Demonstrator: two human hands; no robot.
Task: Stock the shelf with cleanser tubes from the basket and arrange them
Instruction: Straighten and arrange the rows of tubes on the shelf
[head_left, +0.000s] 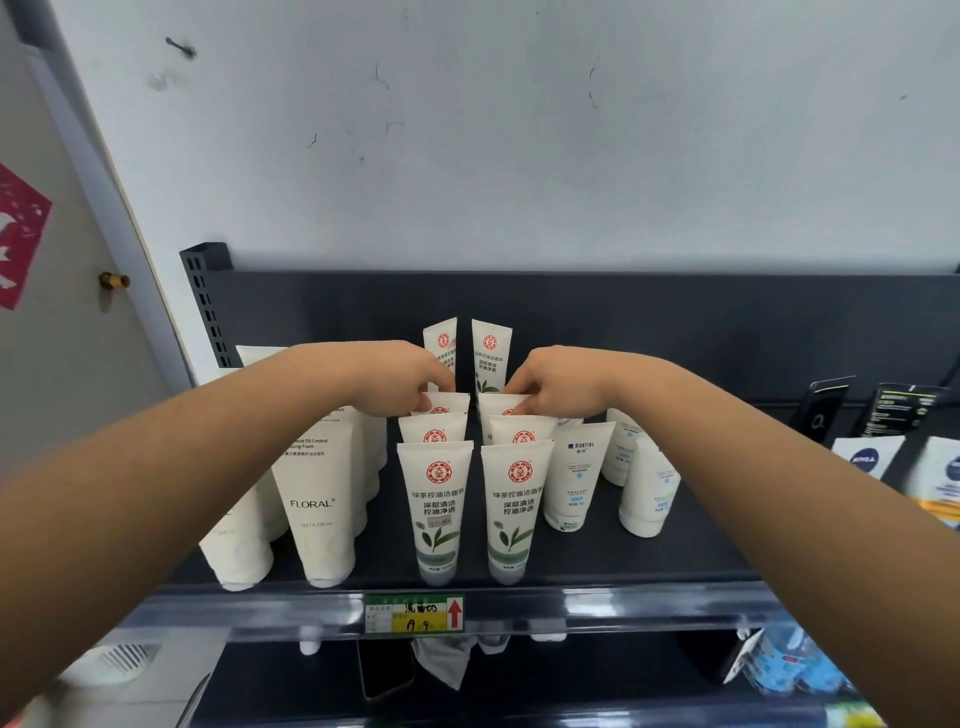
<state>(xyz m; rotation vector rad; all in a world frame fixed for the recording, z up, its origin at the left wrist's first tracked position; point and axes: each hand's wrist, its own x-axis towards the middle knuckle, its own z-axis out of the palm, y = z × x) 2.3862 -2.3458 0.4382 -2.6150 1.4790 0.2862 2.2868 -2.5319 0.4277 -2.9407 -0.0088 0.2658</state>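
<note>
Cleanser tubes (435, 512) stand cap-down on the dark shelf (597, 564) in two columns side by side, white with a round red emblem and green leaves. We count four in each column, front to back, the front pair near the shelf's edge and the back pair close to the rear panel.

Our left hand (402, 382) reaches in from the left, its fingers (434, 391) curled down and pinching the crimped top edge of the left third tube (449, 402). Our right hand (545, 382) mirrors it from the right and pinches the top edge of the right third tube (498, 404). Both of these tubes stand upright, just behind the second tube of their column.

Taller FLORAL tubes (319, 499) stand in rows left of the columns, under our left forearm. A MANTING tube (576, 478) stands just right of the right column, with similar white tubes behind and beside it. NIVEA packs (865, 457) lie at the far right. A green and yellow price label (413, 613) sits on the shelf's front rail, below the two front tubes. A white wall (519, 156) rises behind.
</note>
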